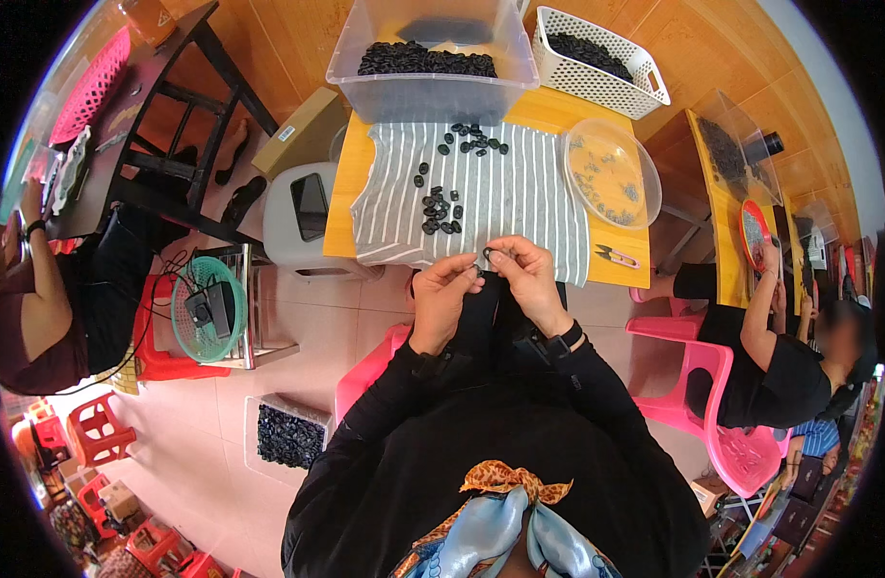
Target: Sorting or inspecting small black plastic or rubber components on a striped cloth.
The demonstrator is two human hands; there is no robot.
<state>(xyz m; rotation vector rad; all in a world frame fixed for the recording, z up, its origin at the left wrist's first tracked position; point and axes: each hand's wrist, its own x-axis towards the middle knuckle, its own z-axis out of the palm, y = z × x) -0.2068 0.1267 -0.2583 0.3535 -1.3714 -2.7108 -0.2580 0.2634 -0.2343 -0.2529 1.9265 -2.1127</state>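
From where I stand: both hands are together just past the near edge of the striped cloth [544,217], fingertips almost meeting. Right hand [527,279]: thumb and forefinger pinch a small black piece [488,253]. Left hand [441,297]: fingertips pressed together on a small dark bit [478,271], just beside that piece; its shape is too small to tell. On the cloth, which covers much of the table [606,243], loose black beads [446,227] lie in a near cluster, with a farther group toward the clear bin [438,99]. That bin holds many more dark pieces; the white perforated basket [597,87] beside it is similarly loaded. Right of the cloth: a round clear tray [654,188] and small snips [618,256]. Left: a phone [310,207] on a grey stool [281,231]
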